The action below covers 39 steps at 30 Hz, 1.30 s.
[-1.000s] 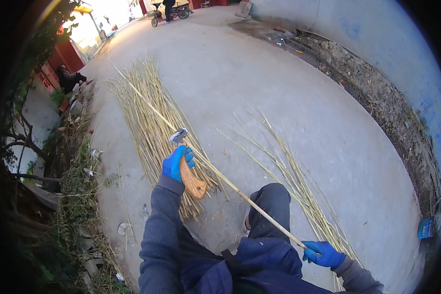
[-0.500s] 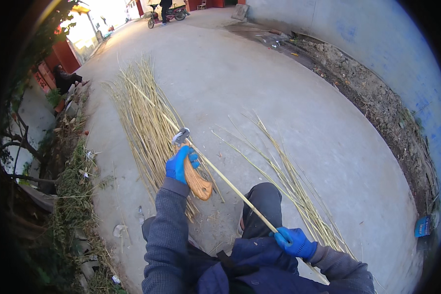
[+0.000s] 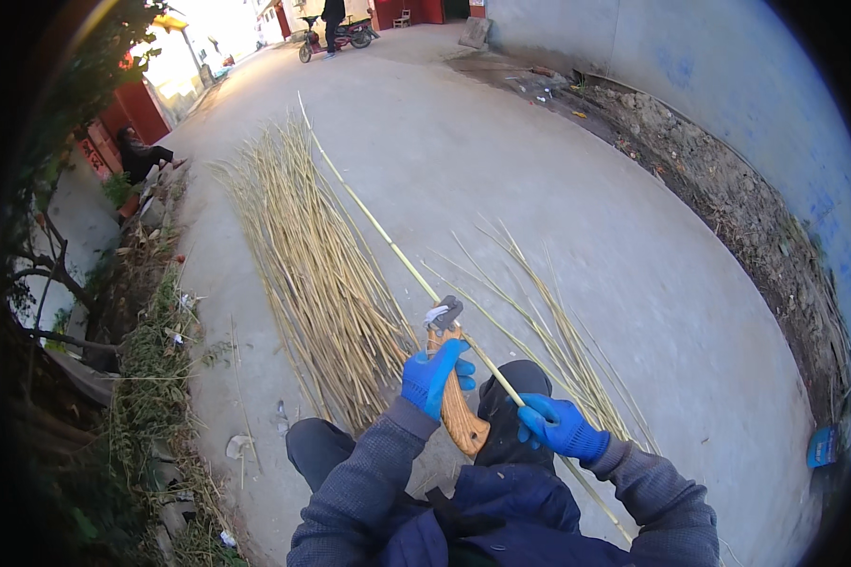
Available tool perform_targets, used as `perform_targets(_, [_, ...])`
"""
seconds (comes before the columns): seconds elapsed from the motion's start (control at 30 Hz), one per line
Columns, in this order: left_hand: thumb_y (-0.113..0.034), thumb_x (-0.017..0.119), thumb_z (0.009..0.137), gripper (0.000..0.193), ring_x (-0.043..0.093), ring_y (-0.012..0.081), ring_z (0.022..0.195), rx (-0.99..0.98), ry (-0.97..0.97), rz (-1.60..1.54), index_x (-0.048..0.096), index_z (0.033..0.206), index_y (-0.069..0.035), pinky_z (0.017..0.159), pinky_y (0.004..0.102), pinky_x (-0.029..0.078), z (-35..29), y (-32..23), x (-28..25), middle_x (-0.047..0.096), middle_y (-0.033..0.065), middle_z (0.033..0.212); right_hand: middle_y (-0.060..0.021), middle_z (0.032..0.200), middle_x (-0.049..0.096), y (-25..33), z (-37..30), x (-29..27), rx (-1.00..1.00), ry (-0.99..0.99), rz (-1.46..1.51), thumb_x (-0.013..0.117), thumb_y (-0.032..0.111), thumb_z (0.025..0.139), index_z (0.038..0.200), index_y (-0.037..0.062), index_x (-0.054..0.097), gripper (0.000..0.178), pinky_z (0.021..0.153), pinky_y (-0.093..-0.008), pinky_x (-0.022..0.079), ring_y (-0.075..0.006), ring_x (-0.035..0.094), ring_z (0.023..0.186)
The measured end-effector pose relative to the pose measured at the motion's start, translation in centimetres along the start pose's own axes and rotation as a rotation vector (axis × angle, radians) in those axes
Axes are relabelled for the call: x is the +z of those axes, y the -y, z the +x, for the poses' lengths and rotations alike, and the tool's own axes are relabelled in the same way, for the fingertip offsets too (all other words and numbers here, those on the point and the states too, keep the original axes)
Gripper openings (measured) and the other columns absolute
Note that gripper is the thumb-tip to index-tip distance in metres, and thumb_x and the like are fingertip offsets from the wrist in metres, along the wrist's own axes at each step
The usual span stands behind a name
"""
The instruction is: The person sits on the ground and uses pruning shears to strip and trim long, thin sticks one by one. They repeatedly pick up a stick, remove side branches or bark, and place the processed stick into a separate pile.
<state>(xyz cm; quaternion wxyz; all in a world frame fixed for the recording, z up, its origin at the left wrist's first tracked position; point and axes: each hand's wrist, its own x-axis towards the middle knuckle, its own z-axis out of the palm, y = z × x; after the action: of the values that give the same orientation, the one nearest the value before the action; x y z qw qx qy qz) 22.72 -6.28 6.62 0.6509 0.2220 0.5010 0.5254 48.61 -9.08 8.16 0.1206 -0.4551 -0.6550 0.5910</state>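
Note:
My left hand (image 3: 430, 380), in a blue glove, is closed round the curved wooden handle of a tool (image 3: 464, 427). Its grey metal head sits against a long, thin pale-green stalk (image 3: 376, 227); how the head grips it is too small to tell. Further down the same stalk, my blue-gloved right hand (image 3: 564, 427) is closed on it near my right knee. The stalk slants away to the upper left, past the edge of a large bundle of straw-coloured stalks (image 3: 317, 274) on the ground. A smaller bunch of greener stalks (image 3: 572, 354) lies to the right, partly behind my right hand.
Weeds and rubble (image 3: 151, 378) line the left edge of the concrete (image 3: 425, 151). A dirt strip (image 3: 709, 180) follows the bluish wall (image 3: 728, 76) at right, with a blue container (image 3: 821, 446) nearby. One person (image 3: 142, 156) sits far left; another (image 3: 333, 24) stands by a red motorbike (image 3: 355, 36).
My left hand has brought the tool down and right along the stalk, close to my right hand. My right hand has risen slightly. The stalk has swung right, off the large bundle.

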Motion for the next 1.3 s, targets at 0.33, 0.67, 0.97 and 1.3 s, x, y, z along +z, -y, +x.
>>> perform_targets(0.33, [-0.026,0.067,0.091,0.028,0.058,0.0128,0.075,0.377,-0.296,-0.091,0.059,0.107,-0.004,0.069,0.0273,0.053,6.8,-14.1,-13.4,0.058,0.0027,0.085,-0.0155,0.069,0.062,-6.3,-8.9,3.1,-0.285,-0.134,-0.402,0.058,0.025,0.093,0.113,0.0099,0.063,0.025,0.057,-0.04,0.05,-0.0338,0.063,0.062])
perform_targets(0.67, [-0.028,0.067,0.091,0.04,0.062,0.0185,0.069,0.086,-0.028,-0.018,0.06,0.116,0.003,0.06,0.0312,0.056,1.6,-6.4,-4.2,0.063,0.0102,0.085,-0.0153,0.068,0.062,-4.7,-5.3,2.3,-0.252,-0.269,-0.226,0.064,0.018,0.09,0.112,0.0065,0.064,0.025,0.056,-0.0384,0.049,-0.0309,0.063,0.061])
perform_targets(0.97, [-0.045,0.063,0.087,0.08,0.017,0.0303,0.147,0.352,-0.383,0.034,0.027,0.152,-0.016,0.118,0.0438,0.017,8.5,-17.4,-28.5,0.022,0.0136,0.158,-0.0111,0.062,0.059,-9.9,-15.3,3.3,-0.409,-0.288,-0.603,0.067,0.018,0.082,0.098,0.0089,0.069,0.018,0.049,-0.0408,0.042,-0.0311,0.057,0.053])
perform_targets(1.3, [-0.042,0.06,0.09,0.068,0.029,0.0276,0.14,0.407,-0.479,0.154,0.037,0.146,-0.012,0.117,0.0374,0.018,3.4,-19.6,-45.7,0.037,0.011,0.152,-0.0088,0.055,0.055,-7.9,-13.3,-0.5,-0.298,-0.436,-0.804,0.068,0.015,0.081,0.098,0.0082,0.068,0.018,0.047,-0.0388,0.042,-0.0275,0.052,0.045])
